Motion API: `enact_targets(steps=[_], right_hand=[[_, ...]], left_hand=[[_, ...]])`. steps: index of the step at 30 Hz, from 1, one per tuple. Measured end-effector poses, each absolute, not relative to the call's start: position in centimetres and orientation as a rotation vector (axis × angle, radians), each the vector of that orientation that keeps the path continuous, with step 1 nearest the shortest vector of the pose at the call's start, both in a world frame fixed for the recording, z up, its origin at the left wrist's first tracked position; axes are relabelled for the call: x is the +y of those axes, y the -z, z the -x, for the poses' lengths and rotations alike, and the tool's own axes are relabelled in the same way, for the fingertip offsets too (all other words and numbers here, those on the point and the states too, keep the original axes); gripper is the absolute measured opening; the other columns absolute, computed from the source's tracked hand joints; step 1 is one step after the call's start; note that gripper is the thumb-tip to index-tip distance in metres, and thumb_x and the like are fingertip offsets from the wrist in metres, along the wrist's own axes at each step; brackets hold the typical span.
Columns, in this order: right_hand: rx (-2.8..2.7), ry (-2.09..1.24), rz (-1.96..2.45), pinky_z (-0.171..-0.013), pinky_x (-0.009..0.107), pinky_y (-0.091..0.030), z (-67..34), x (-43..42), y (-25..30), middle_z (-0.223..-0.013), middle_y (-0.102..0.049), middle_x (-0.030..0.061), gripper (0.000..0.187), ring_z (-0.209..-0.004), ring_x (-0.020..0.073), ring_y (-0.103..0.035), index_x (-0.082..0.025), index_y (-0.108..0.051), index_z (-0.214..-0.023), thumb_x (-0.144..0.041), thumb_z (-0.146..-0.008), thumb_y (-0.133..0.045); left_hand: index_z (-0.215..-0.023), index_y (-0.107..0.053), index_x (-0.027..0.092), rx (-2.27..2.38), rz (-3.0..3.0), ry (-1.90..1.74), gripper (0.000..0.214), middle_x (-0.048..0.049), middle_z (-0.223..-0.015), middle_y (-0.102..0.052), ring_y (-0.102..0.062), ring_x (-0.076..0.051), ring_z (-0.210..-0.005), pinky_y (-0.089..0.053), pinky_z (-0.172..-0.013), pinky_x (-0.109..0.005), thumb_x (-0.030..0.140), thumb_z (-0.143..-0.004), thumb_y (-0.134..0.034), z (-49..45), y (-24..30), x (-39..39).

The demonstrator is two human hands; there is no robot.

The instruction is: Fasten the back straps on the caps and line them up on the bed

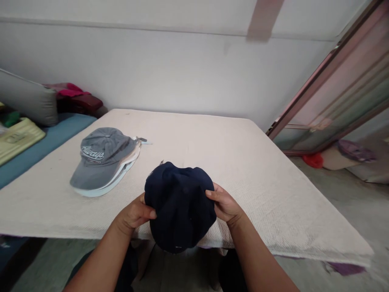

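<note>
Fabric bunches lightly between the person's two hands. The left hand (135, 213) grips one side of a navy cap (182, 207), thumb in front and fingers mostly hidden behind; the right hand (225, 202) pinches the opposite side, slightly higher. Holding both sides likely keeps the soft, creased crown spread and level. The cap is at the table's near edge, close to the body, probably for easy handling; whether it touches the cloth cannot be told. Farther left, a grey cap (105, 150) lettered "Always" lies on the pale tablecloth (212, 138), over other caps whose light brims (97, 192) show beneath. Their nesting, brims aligned, seemingly saves room and supports the crowns. Beyond, a grey cushion (33, 97) rests on a blue surface (65, 129).
</note>
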State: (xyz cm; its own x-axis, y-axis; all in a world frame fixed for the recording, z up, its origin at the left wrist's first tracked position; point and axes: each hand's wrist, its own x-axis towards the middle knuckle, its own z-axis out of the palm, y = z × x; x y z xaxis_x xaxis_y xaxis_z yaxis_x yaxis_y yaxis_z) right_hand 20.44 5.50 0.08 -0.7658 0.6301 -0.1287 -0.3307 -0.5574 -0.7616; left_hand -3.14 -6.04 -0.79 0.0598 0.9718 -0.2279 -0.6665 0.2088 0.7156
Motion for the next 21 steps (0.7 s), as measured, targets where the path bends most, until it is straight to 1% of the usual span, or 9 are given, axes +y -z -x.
enact_targets(steps=[2, 4, 7, 10, 12, 15, 18, 19, 21], right_hand=[[-0.973, -2.282, 0.547, -0.072, 0.028, -0.051, -20.4, 5.5, -0.2, -0.082, -0.07, 0.0035, 0.035, -0.073, 0.0163, -0.065, -0.018, -0.067, -0.1, -0.019, -0.065, -0.076], [-0.948, -2.269, 0.558, -0.068, 0.027, -0.051, -20.4, 5.6, -0.3, -0.076, -0.069, 0.0014, 0.033, -0.068, 0.015, -0.064, -0.019, -0.068, -0.094, -0.015, -0.063, -0.076], [-0.958, -2.284, 0.546, -0.064, 0.025, -0.051, -20.5, 5.6, -0.3, -0.072, -0.068, 0.0005, 0.028, -0.063, 0.0132, -0.063, -0.018, -0.069, -0.089, -0.013, -0.062, -0.075], [-0.987, -2.304, 0.502, -0.066, 0.025, -0.051, -20.6, 5.7, -0.1, -0.075, -0.07, 0.0018, 0.026, -0.063, 0.013, -0.063, -0.017, -0.07, -0.087, -0.011, -0.061, -0.073], [-1.009, -2.299, 0.468, -0.07, 0.028, -0.052, -20.8, 5.8, 0.2, -0.078, -0.071, 0.0034, 0.028, -0.066, 0.0145, -0.065, -0.016, -0.07, -0.089, -0.012, -0.061, -0.074], [-1.033, -2.309, 0.401, -0.077, 0.031, -0.051, -21.0, 6.0, 0.4, -0.086, -0.072, 0.0061, 0.029, -0.075, 0.0176, -0.067, -0.017, -0.07, -0.094, -0.02, -0.066, -0.075], [-1.032, -2.322, 0.331, -0.079, 0.032, -0.051, -21.1, 6.2, 0.3, -0.095, -0.071, 0.0082, 0.03, -0.084, 0.0197, -0.066, -0.018, -0.068, -0.099, -0.036, -0.074, -0.071], [-1.032, -2.322, 0.325, -0.078, 0.031, -0.051, -21.2, 6.2, 0.2, -0.096, -0.07, 0.008, 0.03, -0.084, 0.0194, -0.066, -0.018, -0.067, -0.099, -0.037, -0.075, -0.07], [-1.031, -2.317, 0.348, -0.075, 0.027, -0.051, -21.2, 6.2, 0.0, -0.092, -0.071, 0.0066, 0.027, -0.081, 0.017, -0.066, -0.018, -0.067, -0.099, -0.033, -0.077, -0.069]], left_hand=[[-0.067, -0.069, 0.017, 0.753, -0.387, -1.374, 0.023, -0.0067, -0.063, -0.068, -0.068, -0.034, -0.079, -0.055, -0.07, -0.042, 0.011, -0.047, -0.078, 3.1, 0.5, -5.6], [-0.066, -0.068, 0.017, 0.773, -0.293, -1.431, 0.016, -0.0079, -0.064, -0.069, -0.068, -0.036, -0.084, -0.055, -0.073, -0.044, 0.02, -0.053, -0.077, 3.0, 0.1, -4.9], [-0.069, -0.069, 0.015, 0.858, -0.292, -1.513, 0.012, -0.0077, -0.066, -0.07, -0.069, -0.032, -0.079, -0.055, -0.073, -0.042, 0.014, -0.057, -0.073, 2.8, -0.4, -3.8], [-0.076, -0.07, 0.013, 0.916, -0.368, -1.584, 0.022, -0.0066, -0.068, -0.071, -0.069, -0.027, -0.071, -0.056, -0.07, -0.038, 0.006, -0.055, -0.068, 2.5, -0.7, -3.2], [-0.076, -0.071, 0.014, 0.931, -0.386, -1.63, 0.028, -0.0051, -0.07, -0.072, -0.069, -0.026, -0.072, -0.056, -0.071, -0.036, 0.002, -0.051, -0.064, 2.3, -0.8, -3.0], [-0.076, -0.071, 0.016, 0.936, -0.418, -1.647, 0.037, -0.0024, -0.073, -0.073, -0.069, -0.026, -0.076, -0.055, -0.072, -0.034, -0.001, -0.045, -0.06, 2.0, -0.9, -3.0], [-0.081, -0.072, 0.018, 0.941, -0.496, -1.568, 0.042, -0.0017, -0.073, -0.073, -0.069, -0.027, -0.078, -0.055, -0.072, -0.034, -0.001, -0.044, -0.061, 1.7, -0.9, -3.3], [-0.081, -0.072, 0.018, 0.942, -0.521, -1.537, 0.042, -0.0016, -0.073, -0.073, -0.069, -0.027, -0.078, -0.055, -0.073, -0.033, -0.001, -0.045, -0.062, 1.6, -0.9, -3.4], [-0.078, -0.073, 0.018, 0.939, -0.556, -1.487, 0.039, -0.0015, -0.071, -0.073, -0.069, -0.026, -0.078, -0.054, -0.074, -0.033, 0.0, -0.045, -0.063, 1.3, -1.0, -3.5]])
